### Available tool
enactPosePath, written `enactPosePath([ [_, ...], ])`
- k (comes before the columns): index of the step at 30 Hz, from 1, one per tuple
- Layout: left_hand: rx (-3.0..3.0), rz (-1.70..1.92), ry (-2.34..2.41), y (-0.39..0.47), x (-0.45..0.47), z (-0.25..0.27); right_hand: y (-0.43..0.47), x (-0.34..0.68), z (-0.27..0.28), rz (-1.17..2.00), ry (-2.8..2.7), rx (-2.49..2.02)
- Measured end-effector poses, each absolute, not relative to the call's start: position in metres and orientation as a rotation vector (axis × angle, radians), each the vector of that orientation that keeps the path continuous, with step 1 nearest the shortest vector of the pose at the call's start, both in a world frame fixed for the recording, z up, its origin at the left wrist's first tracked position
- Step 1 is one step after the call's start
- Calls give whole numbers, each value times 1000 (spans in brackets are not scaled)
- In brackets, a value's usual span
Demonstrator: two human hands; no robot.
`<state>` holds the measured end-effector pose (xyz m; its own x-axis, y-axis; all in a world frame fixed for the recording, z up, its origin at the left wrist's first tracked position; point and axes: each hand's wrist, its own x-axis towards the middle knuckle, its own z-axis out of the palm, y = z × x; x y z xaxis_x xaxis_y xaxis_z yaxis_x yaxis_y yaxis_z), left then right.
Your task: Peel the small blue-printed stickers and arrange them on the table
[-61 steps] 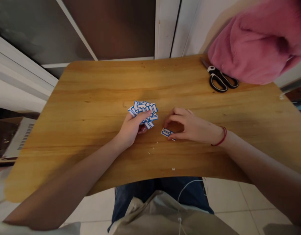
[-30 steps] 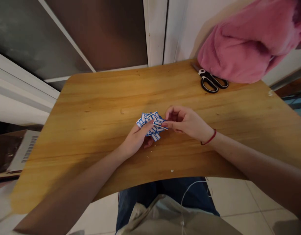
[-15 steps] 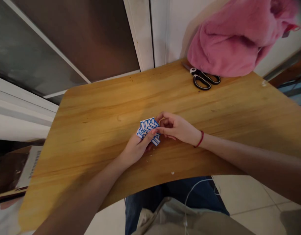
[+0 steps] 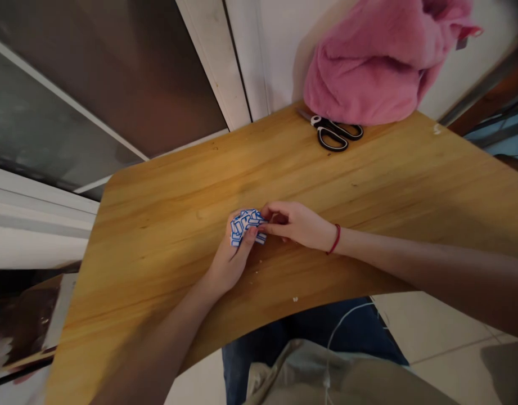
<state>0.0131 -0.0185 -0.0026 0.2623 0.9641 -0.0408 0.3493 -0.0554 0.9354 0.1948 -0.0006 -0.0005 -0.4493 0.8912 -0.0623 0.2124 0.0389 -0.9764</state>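
Over the middle of the wooden table, my left hand (image 4: 230,260) holds a bunch of small white paper cut-outs with blue borders (image 4: 241,223). Its thumb presses on top of them, and the fingers beneath are mostly hidden. From the right, my right hand (image 4: 298,224), with a red cord round the wrist, pinches the right edge of the bunch between thumb and fingertips. How many pieces it grips I cannot tell. Any print on the cut-outs is too small to read.
Black-handled scissors (image 4: 333,133) lie at the back of the table (image 4: 170,202), against a pink plush bag (image 4: 368,73). Small white scraps (image 4: 295,299) lie near the front edge. A glass-panelled frame (image 4: 127,73) stands behind. An open box (image 4: 35,315) is at lower left.
The paper cut-outs have shifted in my left hand and now sit closer together, turned differently. My right hand stays at their right edge. The whole view has swung slightly.
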Motion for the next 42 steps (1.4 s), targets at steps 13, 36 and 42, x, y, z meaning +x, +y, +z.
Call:
enactPosePath([
  [13, 2080, 679, 1137, -8, 7, -5, 7, 205, -2, 827, -2030, -1181],
  [36, 2228, 750, 1353, -4, -1, 2, 7, 205, -3, 715, -2220, -1241],
  [42, 2138, 741, 1316, -3, -3, -1, 9, 207, 0, 712, -2193, -1317],
])
